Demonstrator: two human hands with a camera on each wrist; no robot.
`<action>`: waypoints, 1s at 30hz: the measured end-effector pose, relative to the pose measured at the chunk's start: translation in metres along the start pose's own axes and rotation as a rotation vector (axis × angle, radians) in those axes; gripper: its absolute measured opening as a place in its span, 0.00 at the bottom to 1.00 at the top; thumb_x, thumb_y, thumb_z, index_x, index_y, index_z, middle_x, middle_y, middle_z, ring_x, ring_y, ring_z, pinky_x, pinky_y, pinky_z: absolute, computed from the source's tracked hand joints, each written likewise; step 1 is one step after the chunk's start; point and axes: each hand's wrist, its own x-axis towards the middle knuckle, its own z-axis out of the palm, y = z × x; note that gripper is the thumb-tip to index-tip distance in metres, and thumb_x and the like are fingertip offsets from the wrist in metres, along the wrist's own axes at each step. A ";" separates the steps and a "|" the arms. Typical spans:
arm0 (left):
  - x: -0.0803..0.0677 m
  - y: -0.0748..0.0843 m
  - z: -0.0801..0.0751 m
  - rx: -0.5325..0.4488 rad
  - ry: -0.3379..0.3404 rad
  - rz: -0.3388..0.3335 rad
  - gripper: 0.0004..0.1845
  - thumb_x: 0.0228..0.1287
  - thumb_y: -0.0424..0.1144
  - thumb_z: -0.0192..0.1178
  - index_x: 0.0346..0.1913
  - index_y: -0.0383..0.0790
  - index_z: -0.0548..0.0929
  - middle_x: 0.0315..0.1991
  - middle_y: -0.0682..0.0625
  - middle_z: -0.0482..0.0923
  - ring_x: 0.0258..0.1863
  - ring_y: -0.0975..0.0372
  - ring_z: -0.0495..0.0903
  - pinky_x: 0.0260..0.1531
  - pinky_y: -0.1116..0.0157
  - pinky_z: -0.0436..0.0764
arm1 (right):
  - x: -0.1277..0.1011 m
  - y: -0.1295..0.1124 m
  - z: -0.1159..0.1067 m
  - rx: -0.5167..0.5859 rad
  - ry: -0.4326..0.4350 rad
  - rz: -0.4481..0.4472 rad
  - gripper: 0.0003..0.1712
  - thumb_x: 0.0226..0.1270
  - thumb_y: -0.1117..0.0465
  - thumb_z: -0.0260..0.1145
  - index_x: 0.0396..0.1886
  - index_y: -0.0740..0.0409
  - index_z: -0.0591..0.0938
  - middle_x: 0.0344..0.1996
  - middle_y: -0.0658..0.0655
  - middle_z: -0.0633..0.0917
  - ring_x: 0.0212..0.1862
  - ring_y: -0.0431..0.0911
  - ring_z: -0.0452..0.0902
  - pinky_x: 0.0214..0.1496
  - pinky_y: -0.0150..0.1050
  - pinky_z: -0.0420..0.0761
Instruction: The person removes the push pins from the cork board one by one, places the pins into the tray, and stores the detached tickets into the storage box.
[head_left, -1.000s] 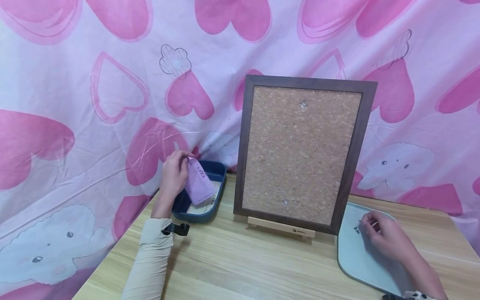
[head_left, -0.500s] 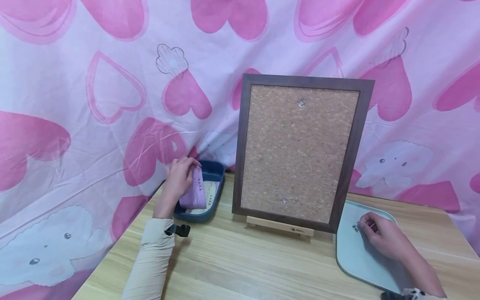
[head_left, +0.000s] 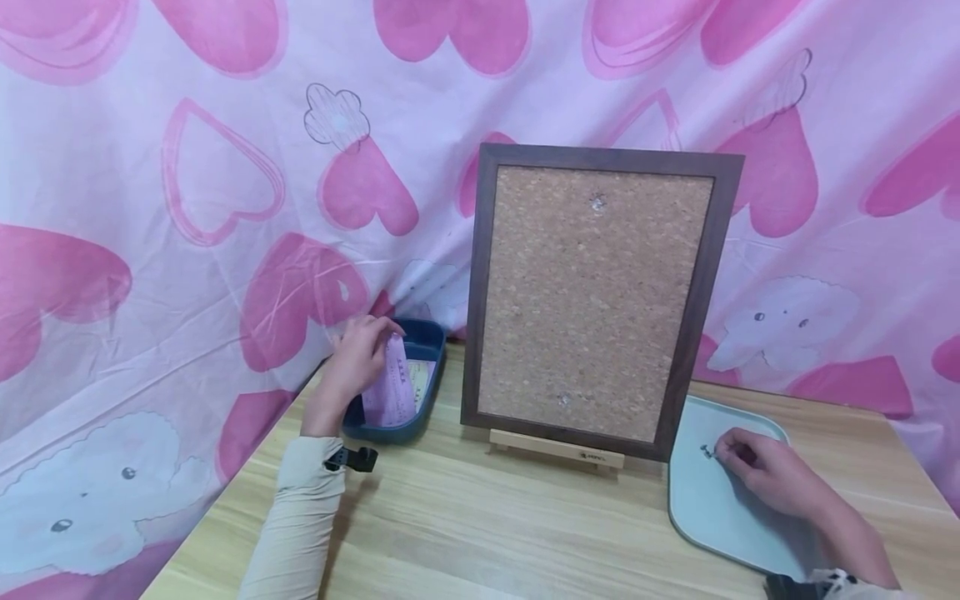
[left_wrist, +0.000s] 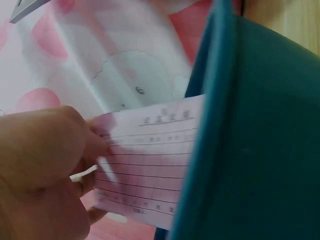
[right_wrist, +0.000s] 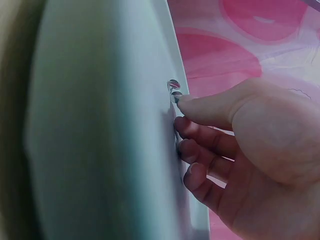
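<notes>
My left hand [head_left: 356,362] pinches the upper end of a printed purple paper slip [head_left: 388,387], ruled with lines in the left wrist view. The slip hangs down into a dark blue bin [head_left: 397,433]; a yellowish printed paper [head_left: 421,379] lies behind it there. Over on the pale green tray [head_left: 690,500], my right hand [head_left: 772,471] has loosely curled fingers beside a few small shiny pins [head_left: 707,452]. In the right wrist view the thumb tip meets one pin [right_wrist: 176,96], while a gap shows between thumb and forefinger.
A dark-framed cork board [head_left: 592,292] stands on a small wooden easel [head_left: 555,450] between bin and tray. Two clear pins stick in it, an upper pin [head_left: 597,202] and a lower pin [head_left: 565,399]. Behind the wooden table [head_left: 465,517] hangs a pink heart-patterned curtain [head_left: 225,333].
The purple slip has swung from slanting rightward to hanging lower and more upright inside the bin, as the left hand moved slightly down and right. The right hand stays by the pins.
</notes>
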 end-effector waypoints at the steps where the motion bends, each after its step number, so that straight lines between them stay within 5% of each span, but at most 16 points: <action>1: 0.000 0.000 0.001 0.013 -0.015 -0.002 0.15 0.77 0.27 0.51 0.52 0.41 0.88 0.54 0.38 0.85 0.64 0.37 0.75 0.65 0.31 0.63 | 0.000 -0.001 0.000 0.002 -0.004 0.000 0.04 0.78 0.67 0.68 0.43 0.55 0.86 0.34 0.48 0.84 0.34 0.31 0.71 0.36 0.31 0.76; 9: -0.003 -0.004 0.015 0.076 -0.034 -0.004 0.15 0.69 0.25 0.60 0.53 0.41 0.86 0.55 0.37 0.85 0.63 0.36 0.76 0.63 0.32 0.66 | 0.002 -0.004 0.002 -0.011 -0.010 0.038 0.03 0.80 0.65 0.66 0.45 0.56 0.86 0.34 0.49 0.83 0.35 0.33 0.70 0.36 0.31 0.75; 19: -0.002 -0.003 0.036 0.102 -0.033 0.133 0.18 0.65 0.25 0.69 0.57 0.35 0.85 0.58 0.34 0.86 0.65 0.35 0.79 0.69 0.36 0.75 | 0.001 -0.005 0.002 -0.016 -0.017 0.083 0.04 0.79 0.66 0.66 0.46 0.58 0.86 0.36 0.50 0.85 0.35 0.34 0.71 0.36 0.31 0.75; 30: -0.003 0.002 0.035 0.129 -0.102 0.086 0.20 0.69 0.28 0.69 0.62 0.35 0.84 0.62 0.34 0.84 0.70 0.36 0.75 0.75 0.36 0.69 | 0.003 -0.005 0.000 -0.002 -0.023 0.093 0.04 0.76 0.67 0.69 0.45 0.59 0.88 0.36 0.50 0.86 0.35 0.34 0.72 0.36 0.31 0.76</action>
